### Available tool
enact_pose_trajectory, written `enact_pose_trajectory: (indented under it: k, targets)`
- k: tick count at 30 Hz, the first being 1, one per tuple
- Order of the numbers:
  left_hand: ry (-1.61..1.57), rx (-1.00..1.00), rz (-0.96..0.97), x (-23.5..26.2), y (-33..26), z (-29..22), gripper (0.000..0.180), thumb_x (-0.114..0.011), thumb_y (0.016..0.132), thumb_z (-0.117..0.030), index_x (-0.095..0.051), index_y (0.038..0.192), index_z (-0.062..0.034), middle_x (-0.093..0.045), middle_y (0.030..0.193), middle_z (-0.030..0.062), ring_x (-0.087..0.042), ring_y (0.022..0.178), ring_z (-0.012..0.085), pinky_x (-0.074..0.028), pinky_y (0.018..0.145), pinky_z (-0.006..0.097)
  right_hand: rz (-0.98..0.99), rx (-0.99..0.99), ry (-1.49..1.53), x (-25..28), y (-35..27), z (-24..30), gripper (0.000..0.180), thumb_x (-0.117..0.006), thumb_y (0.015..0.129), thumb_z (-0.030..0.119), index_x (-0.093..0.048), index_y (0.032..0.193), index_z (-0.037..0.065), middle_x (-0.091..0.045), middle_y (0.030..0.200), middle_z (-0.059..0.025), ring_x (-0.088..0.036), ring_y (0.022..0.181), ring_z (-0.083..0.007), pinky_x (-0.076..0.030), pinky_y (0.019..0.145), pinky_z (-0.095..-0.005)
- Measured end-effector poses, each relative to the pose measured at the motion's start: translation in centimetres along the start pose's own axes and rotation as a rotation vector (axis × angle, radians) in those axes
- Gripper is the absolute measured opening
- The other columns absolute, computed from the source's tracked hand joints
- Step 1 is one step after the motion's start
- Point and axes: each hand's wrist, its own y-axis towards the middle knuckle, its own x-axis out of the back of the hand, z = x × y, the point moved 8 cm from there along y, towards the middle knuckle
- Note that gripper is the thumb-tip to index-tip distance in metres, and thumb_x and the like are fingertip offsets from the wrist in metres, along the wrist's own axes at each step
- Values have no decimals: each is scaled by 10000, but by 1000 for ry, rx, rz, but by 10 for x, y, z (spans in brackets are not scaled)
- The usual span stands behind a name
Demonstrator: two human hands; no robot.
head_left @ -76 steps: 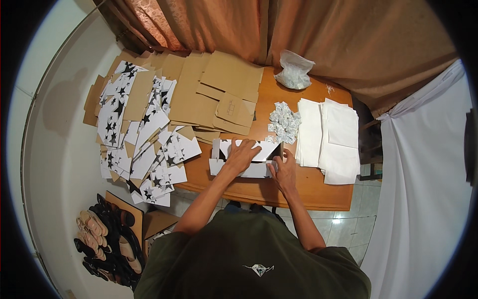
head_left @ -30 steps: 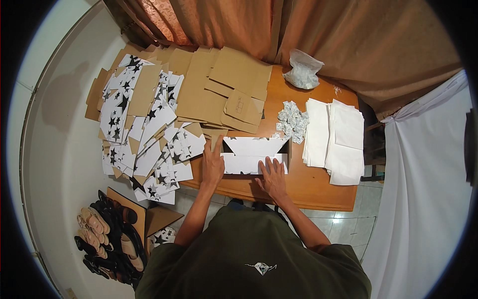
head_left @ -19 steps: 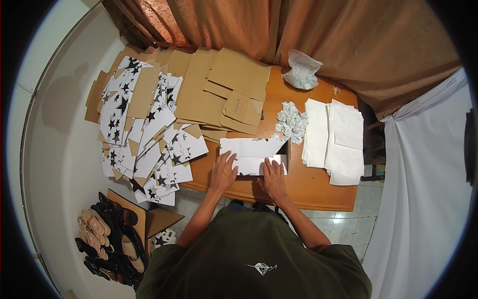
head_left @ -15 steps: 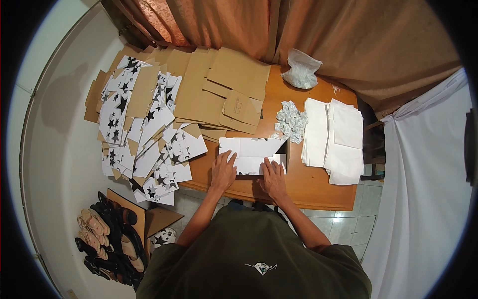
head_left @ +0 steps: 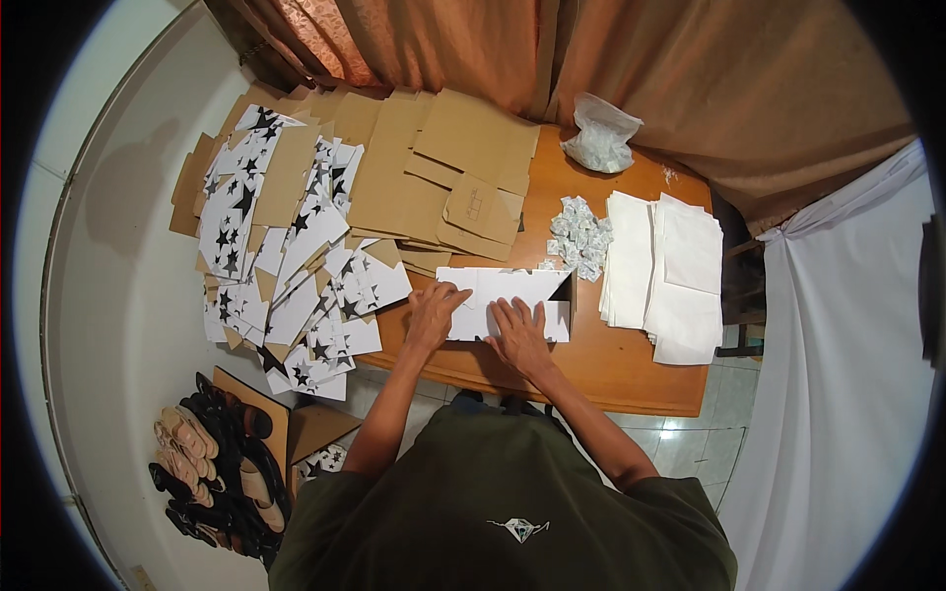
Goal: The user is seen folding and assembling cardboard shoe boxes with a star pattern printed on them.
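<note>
A white cardboard box (head_left: 483,295) with a few black star marks lies on the wooden table in front of me. Its right end gapes, showing a dark inside. My left hand (head_left: 432,317) rests at the box's left end, its fingers stretched over the edge and onto the white top. Toward the middle of the near side, my right hand (head_left: 520,338) lies with spread fingers on the top panel. Neither hand has anything else in it. The undersides of both hands are hidden.
Star-printed flat cardboard pieces (head_left: 236,217) and brown cardboard sheets (head_left: 384,177) pile up at left. Small white packets (head_left: 578,236), stacked white paper sheets (head_left: 685,256) and a clear plastic bag (head_left: 599,138) lie at right. Shoes (head_left: 222,463) sit below left.
My right hand has slid left along the box top, from near its right end toward the middle. My left hand has shifted slightly left, its fingers turning toward the right.
</note>
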Motion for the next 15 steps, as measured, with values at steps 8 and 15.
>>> enact_pose_trajectory:
  k: [8,15]
  targets:
    - [-35,-71,35,9,31,-8,235,-738,856,-154,-642,1069,-165,-567,1331,49,-489,1340,252,-304,1084,586,-56,-70,167,-7,24,0,588,-789,831,324,-575,1334,107,-554,1165,-125,-501,1124,-304,-335,980,-551]
    - [-80,-65,130,2,34,-1,289,-765,845,-194,-602,1082,-168,-555,1355,38,-490,1330,255,-307,1091,589,99,-164,222,-11,30,-4,495,-825,805,301,-634,1235,150,-574,1184,-98,-495,1097,-301,-314,953,-503]
